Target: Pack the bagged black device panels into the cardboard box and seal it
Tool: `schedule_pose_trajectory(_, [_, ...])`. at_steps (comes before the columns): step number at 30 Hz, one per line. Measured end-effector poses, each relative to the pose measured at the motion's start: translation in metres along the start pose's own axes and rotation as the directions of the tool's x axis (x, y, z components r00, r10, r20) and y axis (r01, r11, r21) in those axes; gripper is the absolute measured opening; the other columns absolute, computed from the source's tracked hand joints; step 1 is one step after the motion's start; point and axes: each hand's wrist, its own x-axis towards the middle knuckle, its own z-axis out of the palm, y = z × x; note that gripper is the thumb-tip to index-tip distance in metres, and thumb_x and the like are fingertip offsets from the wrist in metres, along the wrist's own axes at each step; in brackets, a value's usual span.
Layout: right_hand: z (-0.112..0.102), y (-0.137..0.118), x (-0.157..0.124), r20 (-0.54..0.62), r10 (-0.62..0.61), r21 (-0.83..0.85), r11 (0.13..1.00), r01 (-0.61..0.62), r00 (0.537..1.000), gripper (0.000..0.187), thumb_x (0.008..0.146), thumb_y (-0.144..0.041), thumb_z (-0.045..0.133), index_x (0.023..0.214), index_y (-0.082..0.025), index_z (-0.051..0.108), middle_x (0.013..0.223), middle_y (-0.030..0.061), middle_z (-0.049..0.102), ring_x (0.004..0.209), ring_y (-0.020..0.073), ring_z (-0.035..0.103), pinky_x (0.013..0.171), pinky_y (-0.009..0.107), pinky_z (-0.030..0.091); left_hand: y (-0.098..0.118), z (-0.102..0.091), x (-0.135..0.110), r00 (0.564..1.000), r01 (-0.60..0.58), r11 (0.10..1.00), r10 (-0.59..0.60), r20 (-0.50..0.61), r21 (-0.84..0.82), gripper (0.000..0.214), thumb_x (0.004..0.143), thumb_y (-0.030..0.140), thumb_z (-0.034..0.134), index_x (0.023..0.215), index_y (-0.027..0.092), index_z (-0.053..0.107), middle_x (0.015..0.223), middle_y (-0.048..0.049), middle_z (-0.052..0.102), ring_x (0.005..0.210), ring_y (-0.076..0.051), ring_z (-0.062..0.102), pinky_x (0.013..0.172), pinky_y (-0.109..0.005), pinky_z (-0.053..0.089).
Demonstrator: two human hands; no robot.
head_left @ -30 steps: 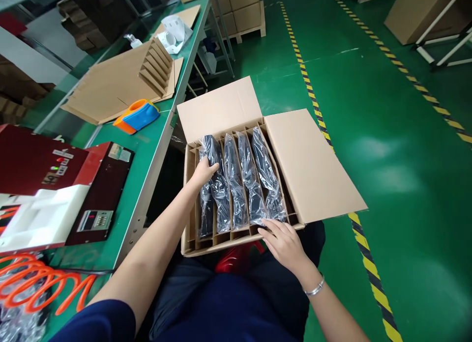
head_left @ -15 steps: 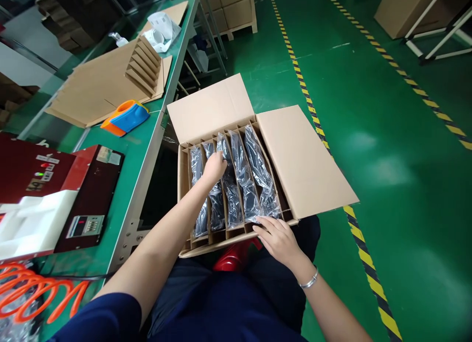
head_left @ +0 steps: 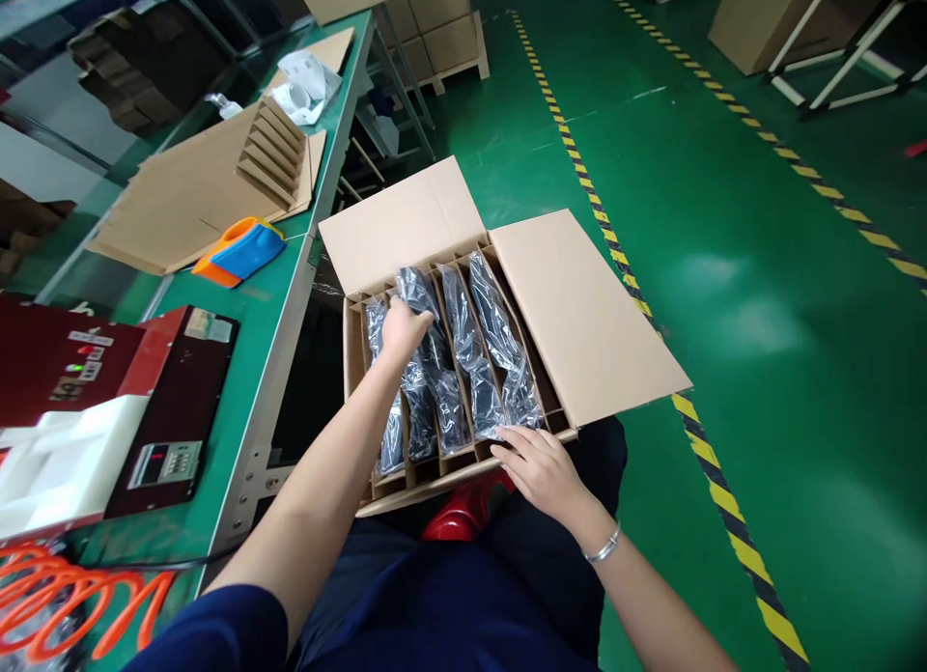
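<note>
An open cardboard box (head_left: 412,491) rests at my lap, split by cardboard dividers into narrow slots. Several dark parts in clear plastic bags stand in the slots. Over the left half of the box, my left hand (head_left: 404,332) grips a plastic-bagged dark part (head_left: 415,284), its top leaning left; some fingertips are hidden. My right hand (head_left: 540,467) lies on the near right rim, fingers stretched out, their tips touching the end of another bagged part (head_left: 485,402). What the dark parts are cannot be made out through the plastic.
On the left, a green workbench (head_left: 271,310) holds a dark red machine (head_left: 170,402), a blue-and-orange tape dispenser (head_left: 242,252), flat cardboard with a divider set (head_left: 271,155), and an orange coiled hose (head_left: 79,595). Box flaps (head_left: 590,315) spread outward. A red stool (head_left: 463,513) shows beneath.
My left hand has shifted slightly left and its thumb has spread. The top of the bagged part beneath it has tipped left. My right hand stays on the rim.
</note>
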Motion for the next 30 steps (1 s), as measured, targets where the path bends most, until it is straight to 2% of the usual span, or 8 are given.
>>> schedule_pose_trajectory(4, [0.0,0.0,0.0,-0.018,0.0,0.001,1.0,0.0,1.0,0.023,0.098,-0.015,0.051,0.11,-0.02,0.07,0.128,0.0053,0.069,0.116,0.0201,0.062,0.089,0.034,0.047,-0.008,-0.031,-0.022,0.997,-0.041,0.954,0.022,-0.069,-0.296,0.025,0.071,0.034,0.053,0.09,0.018,0.058,0.084,-0.0064,0.066,0.077,-0.022,0.064,0.07,-0.032,0.052])
schedule_pose_trajectory(7, [0.001,0.0,-0.001,-0.014,-0.007,0.0,1.0,0.007,1.0,0.023,0.098,-0.015,0.052,0.111,-0.019,0.07,0.128,0.0064,0.069,0.118,0.0199,0.061,0.092,0.034,0.046,-0.012,-0.044,-0.037,0.99,-0.074,0.81,-0.009,-0.139,-0.582,0.028,0.065,0.035,0.061,0.088,0.02,0.057,0.087,-0.0033,0.065,0.081,-0.019,0.063,0.076,-0.03,0.053])
schedule_pose_trajectory(10, [0.001,0.0,-0.002,0.0,-0.01,-0.002,1.0,0.01,1.0,0.024,0.096,-0.013,0.053,0.112,-0.02,0.07,0.128,0.007,0.069,0.118,0.0195,0.061,0.094,0.035,0.045,-0.018,-0.049,-0.046,0.988,-0.059,0.726,-0.056,-0.145,-0.686,0.033,0.062,0.035,0.065,0.09,0.021,0.055,0.087,-0.0017,0.064,0.083,-0.019,0.064,0.083,-0.033,0.053])
schedule_pose_trajectory(13, [0.002,0.001,-0.003,0.001,-0.013,0.0,1.0,0.013,1.0,0.025,0.096,-0.013,0.053,0.113,-0.02,0.07,0.128,0.0064,0.069,0.118,0.0198,0.061,0.093,0.035,0.045,-0.022,-0.05,-0.049,0.988,-0.06,0.7,-0.06,-0.143,-0.711,0.035,0.061,0.035,0.066,0.09,0.021,0.055,0.087,-0.0014,0.063,0.085,-0.019,0.063,0.088,-0.035,0.053])
schedule_pose_trajectory(19, [0.003,0.001,-0.003,0.013,-0.01,-0.003,1.0,0.01,1.0,0.024,0.096,-0.013,0.054,0.113,-0.02,0.07,0.128,0.0074,0.069,0.118,0.0203,0.061,0.093,0.035,0.045,-0.022,-0.05,-0.052,0.989,-0.083,0.755,-0.017,-0.145,-0.651,0.033,0.065,0.037,0.064,0.093,0.02,0.056,0.094,-0.0036,0.065,0.09,-0.022,0.064,0.089,-0.035,0.053])
schedule_pose_trajectory(23, [0.003,0.001,-0.003,0.008,-0.004,-0.006,1.0,0.004,1.0,0.025,0.098,-0.015,0.051,0.113,-0.02,0.07,0.128,0.0064,0.069,0.119,0.0199,0.06,0.094,0.034,0.044,-0.02,-0.05,-0.048,0.991,-0.094,0.725,0.005,-0.132,-0.682,0.035,0.065,0.035,0.066,0.095,0.02,0.057,0.096,-0.0038,0.066,0.092,-0.022,0.065,0.09,-0.035,0.053])
schedule_pose_trajectory(25, [0.002,0.001,-0.002,0.003,-0.006,-0.004,1.0,0.006,1.0,0.025,0.099,-0.015,0.05,0.113,-0.02,0.07,0.129,0.0061,0.069,0.119,0.0198,0.06,0.094,0.034,0.044,-0.02,-0.045,-0.039,0.997,-0.061,0.726,0.012,-0.075,-0.685,0.036,0.063,0.035,0.067,0.095,0.02,0.058,0.093,-0.0041,0.066,0.088,-0.022,0.066,0.087,-0.036,0.053])
schedule_pose_trajectory(30, [0.001,0.001,-0.002,0.014,-0.009,-0.01,1.0,0.009,1.0,0.024,0.097,-0.015,0.054,0.114,-0.02,0.07,0.128,0.0076,0.069,0.118,0.0196,0.06,0.091,0.033,0.044,-0.024,-0.022,-0.002,0.98,0.126,0.879,-0.039,0.195,-0.459,0.029,0.063,0.04,0.065,0.082,0.019,0.057,0.07,-0.0062,0.062,0.071,-0.027,0.065,0.068,-0.04,0.054])
